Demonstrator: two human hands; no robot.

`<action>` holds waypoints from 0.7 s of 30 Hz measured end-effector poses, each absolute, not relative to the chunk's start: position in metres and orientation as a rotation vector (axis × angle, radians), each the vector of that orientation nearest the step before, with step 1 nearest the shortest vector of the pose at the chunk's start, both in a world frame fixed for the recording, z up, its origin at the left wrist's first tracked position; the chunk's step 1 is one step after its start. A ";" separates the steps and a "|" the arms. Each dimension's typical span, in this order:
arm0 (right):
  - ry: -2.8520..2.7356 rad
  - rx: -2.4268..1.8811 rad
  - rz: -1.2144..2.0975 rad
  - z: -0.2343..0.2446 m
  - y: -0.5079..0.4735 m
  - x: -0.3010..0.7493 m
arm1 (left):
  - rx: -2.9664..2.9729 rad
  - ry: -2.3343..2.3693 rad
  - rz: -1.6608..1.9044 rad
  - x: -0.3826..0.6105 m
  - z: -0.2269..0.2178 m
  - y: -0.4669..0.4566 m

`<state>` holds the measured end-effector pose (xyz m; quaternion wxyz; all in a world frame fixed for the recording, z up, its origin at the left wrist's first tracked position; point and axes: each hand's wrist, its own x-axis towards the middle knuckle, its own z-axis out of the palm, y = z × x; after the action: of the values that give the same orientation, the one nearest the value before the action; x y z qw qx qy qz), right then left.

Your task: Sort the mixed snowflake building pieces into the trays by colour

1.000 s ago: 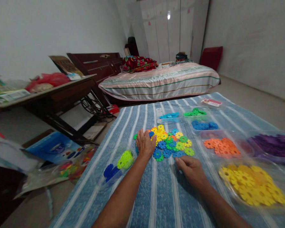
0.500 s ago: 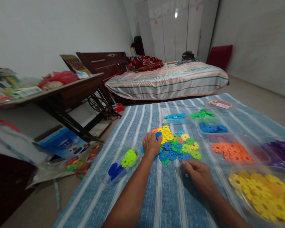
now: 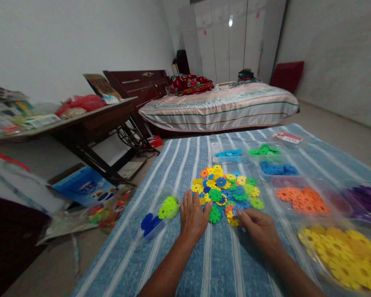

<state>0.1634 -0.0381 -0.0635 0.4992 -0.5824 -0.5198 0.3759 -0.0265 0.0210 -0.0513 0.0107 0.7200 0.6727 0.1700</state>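
Beyond the far edge we see a bed (image 3: 219,109); nearer us, a blue striped cloth (image 3: 219,272) lies under everything we handle. On its middle is the mixed pile (image 3: 231,189) of toothed discs, loosely spread and overlapping; to its right sits a clear tray (image 3: 340,202) with orange discs (image 3: 303,200). Our left hand (image 3: 194,218) lies nearly flat at the pile's near left edge, fingers extended, gripping nothing we can see. Our right hand (image 3: 258,225) is curled at the near right edge, thumb and forefinger close together by a yellow disc (image 3: 233,220); we cannot tell whether they pinch it. We judge the step in hand to be picking through the pile; the next move calls for a light pinch on one disc, free of its neighbours.
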 end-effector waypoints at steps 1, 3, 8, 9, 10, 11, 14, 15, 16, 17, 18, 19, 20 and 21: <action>-1.259 -1.410 0.909 -0.063 -0.038 0.163 | 2.237 2.110 0.529 -0.028 -0.055 0.021; -1.260 -1.411 0.908 -0.063 -0.038 0.163 | 2.256 2.058 0.560 -0.027 -0.063 0.017; -1.243 -1.392 0.927 -0.060 -0.037 0.162 | 2.339 1.721 0.751 -0.012 -0.077 -0.008; -1.241 -1.386 0.932 -0.060 -0.037 0.161 | 2.336 1.657 0.798 -0.010 -0.078 -0.012; -1.238 -1.381 0.934 -0.060 -0.038 0.161 | 2.326 1.607 0.846 -0.009 -0.077 -0.013; -1.235 -1.378 0.933 -0.061 -0.038 0.161 | 2.311 1.577 0.892 -0.009 -0.075 -0.012; -1.240 -1.382 0.925 -0.062 -0.038 0.161 | 2.276 1.628 0.987 -0.016 -0.063 0.013; -1.243 -1.386 0.924 -0.063 -0.038 0.162 | 2.267 1.691 0.996 -0.020 -0.058 0.027; -1.244 -1.391 0.923 -0.064 -0.038 0.162 | 2.251 1.776 0.989 -0.024 -0.055 0.041; -1.244 -1.394 0.923 -0.064 -0.037 0.162 | 2.226 1.869 0.958 -0.028 -0.052 0.055; -1.244 -1.395 0.925 -0.064 -0.037 0.162 | 2.208 1.939 0.892 -0.032 -0.050 0.068; -1.241 -1.394 0.928 -0.065 -0.037 0.162 | 2.197 1.986 0.825 -0.034 -0.050 0.078; -1.238 -1.392 0.930 -0.065 -0.037 0.162 | 2.201 1.999 0.762 -0.035 -0.051 0.085; -1.236 -1.388 0.932 -0.065 -0.037 0.162 | 2.219 1.977 0.716 -0.035 -0.053 0.088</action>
<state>0.1620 -0.0371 -0.0654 0.5065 -0.5757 -0.5125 0.3865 -0.0348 0.0883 -0.0526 0.0422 0.7252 0.6462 0.2340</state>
